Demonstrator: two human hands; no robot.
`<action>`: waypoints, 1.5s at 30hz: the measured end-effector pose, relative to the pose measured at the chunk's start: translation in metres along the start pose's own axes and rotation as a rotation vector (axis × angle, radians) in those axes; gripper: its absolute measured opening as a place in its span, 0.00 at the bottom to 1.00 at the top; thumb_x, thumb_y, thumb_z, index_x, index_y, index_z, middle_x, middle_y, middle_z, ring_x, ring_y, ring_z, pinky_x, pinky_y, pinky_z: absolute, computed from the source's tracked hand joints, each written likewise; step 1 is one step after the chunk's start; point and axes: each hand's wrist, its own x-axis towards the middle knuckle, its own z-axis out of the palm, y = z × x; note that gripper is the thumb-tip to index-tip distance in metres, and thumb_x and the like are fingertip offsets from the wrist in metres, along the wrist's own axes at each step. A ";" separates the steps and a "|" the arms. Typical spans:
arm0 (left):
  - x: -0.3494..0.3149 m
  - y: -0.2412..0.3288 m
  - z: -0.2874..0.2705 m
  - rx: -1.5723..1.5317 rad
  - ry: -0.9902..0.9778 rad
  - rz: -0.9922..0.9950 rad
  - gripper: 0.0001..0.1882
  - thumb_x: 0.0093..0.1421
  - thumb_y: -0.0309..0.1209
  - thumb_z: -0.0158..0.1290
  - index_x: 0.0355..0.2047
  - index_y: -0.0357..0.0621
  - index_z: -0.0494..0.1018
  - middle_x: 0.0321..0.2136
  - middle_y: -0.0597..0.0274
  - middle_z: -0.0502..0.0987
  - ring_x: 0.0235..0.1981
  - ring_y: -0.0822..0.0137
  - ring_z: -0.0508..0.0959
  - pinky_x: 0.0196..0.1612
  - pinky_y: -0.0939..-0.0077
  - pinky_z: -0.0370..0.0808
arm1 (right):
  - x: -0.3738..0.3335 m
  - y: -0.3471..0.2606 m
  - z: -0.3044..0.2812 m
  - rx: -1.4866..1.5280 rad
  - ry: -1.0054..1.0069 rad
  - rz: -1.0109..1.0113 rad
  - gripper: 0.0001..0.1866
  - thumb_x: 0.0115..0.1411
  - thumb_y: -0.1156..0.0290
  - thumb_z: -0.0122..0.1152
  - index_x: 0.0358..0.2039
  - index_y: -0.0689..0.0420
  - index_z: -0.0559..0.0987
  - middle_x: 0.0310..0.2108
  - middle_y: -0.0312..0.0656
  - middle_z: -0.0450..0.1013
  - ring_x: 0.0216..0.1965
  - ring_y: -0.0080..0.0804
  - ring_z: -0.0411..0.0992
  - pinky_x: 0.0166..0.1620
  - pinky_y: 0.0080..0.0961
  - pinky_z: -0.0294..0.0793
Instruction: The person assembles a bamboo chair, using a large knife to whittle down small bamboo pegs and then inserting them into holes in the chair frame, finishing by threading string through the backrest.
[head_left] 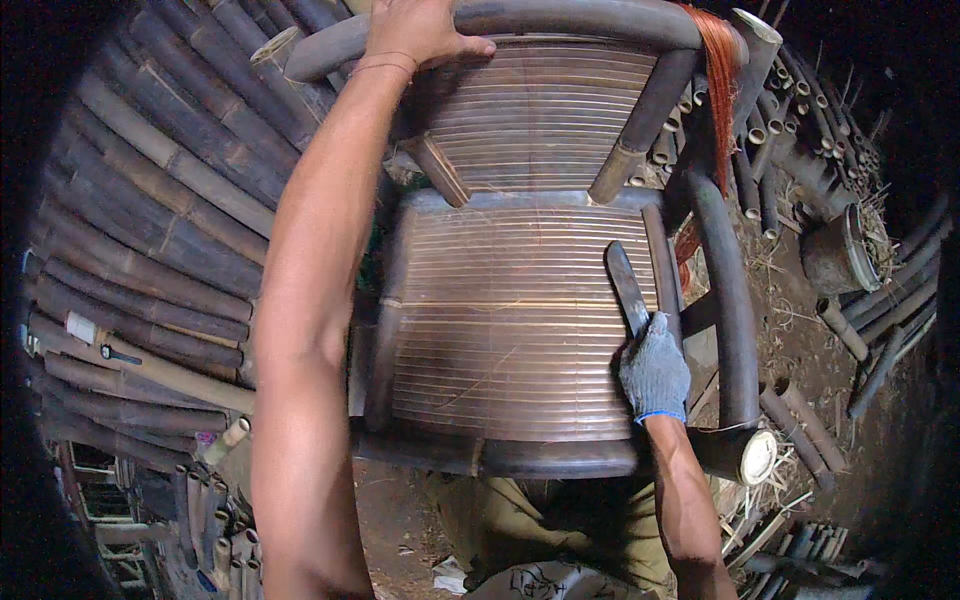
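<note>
Bamboo (pixel 185 165) crowds one chair edge (pixel 384 345); right fingers (pixel 632 374) clench a knife (pixel 627 285), left fingers (pixel 478 46) unclear.

Bamboo workshop | dark poles (pixel 180 205) are crowding the left side | cut pieces (pixel 843 330) are littering the dirt floor (pixel 785 345)

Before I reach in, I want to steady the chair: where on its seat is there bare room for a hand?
On the slatted seat, the stretch between its left rail and the knife is bare except for thin strands. Crowded: the seat's right side, with knife and gloved right hand.
</note>
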 end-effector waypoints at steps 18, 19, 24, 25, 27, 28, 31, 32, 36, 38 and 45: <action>0.002 -0.005 0.006 -0.009 0.073 0.024 0.47 0.38 0.63 0.65 0.54 0.47 0.72 0.50 0.50 0.74 0.54 0.48 0.71 0.55 0.50 0.65 | 0.015 -0.017 -0.002 -0.004 0.269 -0.094 0.18 0.59 0.67 0.58 0.44 0.64 0.68 0.37 0.57 0.73 0.44 0.55 0.74 0.46 0.46 0.75; 0.001 -0.010 0.004 -0.012 0.046 0.019 0.47 0.37 0.63 0.65 0.54 0.46 0.72 0.50 0.50 0.74 0.54 0.47 0.70 0.55 0.50 0.65 | 0.020 -0.028 -0.013 0.017 0.359 -0.169 0.18 0.58 0.65 0.60 0.43 0.64 0.69 0.38 0.56 0.73 0.44 0.54 0.73 0.47 0.46 0.74; 0.012 -0.033 0.018 -0.019 0.126 0.184 0.42 0.44 0.65 0.62 0.48 0.42 0.76 0.45 0.52 0.77 0.50 0.53 0.74 0.53 0.59 0.68 | 0.121 -0.114 -0.029 0.537 0.683 -0.375 0.28 0.54 0.51 0.66 0.44 0.63 0.77 0.41 0.55 0.75 0.47 0.52 0.73 0.52 0.44 0.70; 0.013 -0.037 0.018 -0.010 0.035 0.146 0.41 0.44 0.60 0.63 0.53 0.47 0.72 0.48 0.52 0.76 0.52 0.51 0.73 0.55 0.55 0.68 | 0.141 -0.142 -0.035 0.580 0.615 -0.341 0.30 0.53 0.48 0.66 0.44 0.62 0.78 0.41 0.55 0.76 0.47 0.52 0.73 0.53 0.44 0.70; 0.019 -0.038 0.016 0.011 -0.145 0.079 0.45 0.44 0.49 0.66 0.62 0.56 0.64 0.55 0.53 0.73 0.56 0.48 0.72 0.59 0.47 0.67 | 0.162 -0.187 -0.040 0.622 0.543 -0.271 0.30 0.51 0.44 0.66 0.42 0.60 0.80 0.41 0.54 0.77 0.46 0.52 0.73 0.53 0.44 0.70; 0.021 -0.026 0.015 0.017 -0.153 0.064 0.44 0.44 0.50 0.66 0.62 0.57 0.65 0.55 0.55 0.73 0.57 0.50 0.71 0.60 0.49 0.66 | 0.171 -0.197 -0.039 0.606 0.544 -0.227 0.29 0.51 0.44 0.66 0.39 0.59 0.81 0.40 0.53 0.77 0.46 0.52 0.73 0.52 0.44 0.70; 0.018 -0.003 0.009 0.045 -0.083 0.037 0.42 0.43 0.49 0.65 0.60 0.61 0.67 0.55 0.59 0.73 0.58 0.52 0.71 0.61 0.53 0.64 | 0.172 -0.215 -0.022 0.727 0.443 -0.268 0.21 0.55 0.49 0.63 0.28 0.58 0.82 0.34 0.51 0.78 0.41 0.53 0.74 0.47 0.44 0.71; 0.019 -0.003 0.010 0.035 -0.058 0.051 0.42 0.43 0.49 0.65 0.60 0.61 0.67 0.55 0.58 0.73 0.58 0.52 0.71 0.61 0.53 0.64 | 0.169 -0.218 -0.015 0.840 0.393 -0.273 0.20 0.56 0.52 0.62 0.24 0.59 0.81 0.31 0.50 0.78 0.37 0.53 0.74 0.45 0.45 0.72; -0.003 -0.030 0.026 0.037 -0.076 0.042 0.41 0.45 0.51 0.63 0.61 0.60 0.67 0.55 0.57 0.72 0.58 0.51 0.71 0.62 0.51 0.63 | 0.066 -0.185 -0.036 1.766 -0.310 -0.152 0.15 0.67 0.61 0.54 0.31 0.61 0.75 0.22 0.39 0.68 0.19 0.30 0.67 0.22 0.29 0.68; 0.007 -0.026 0.018 0.000 -0.064 0.056 0.41 0.46 0.51 0.62 0.61 0.60 0.66 0.55 0.56 0.72 0.57 0.51 0.71 0.62 0.50 0.62 | 0.015 -0.143 -0.080 1.479 -0.206 -0.099 0.15 0.67 0.61 0.54 0.38 0.62 0.76 0.24 0.39 0.69 0.21 0.28 0.68 0.24 0.27 0.68; 0.002 -0.039 0.001 -0.137 0.002 0.051 0.43 0.47 0.46 0.60 0.64 0.49 0.63 0.61 0.49 0.67 0.62 0.51 0.66 0.64 0.52 0.60 | -0.087 -0.063 -0.161 0.607 0.251 -0.435 0.13 0.64 0.65 0.58 0.41 0.62 0.81 0.35 0.49 0.79 0.39 0.44 0.77 0.46 0.34 0.74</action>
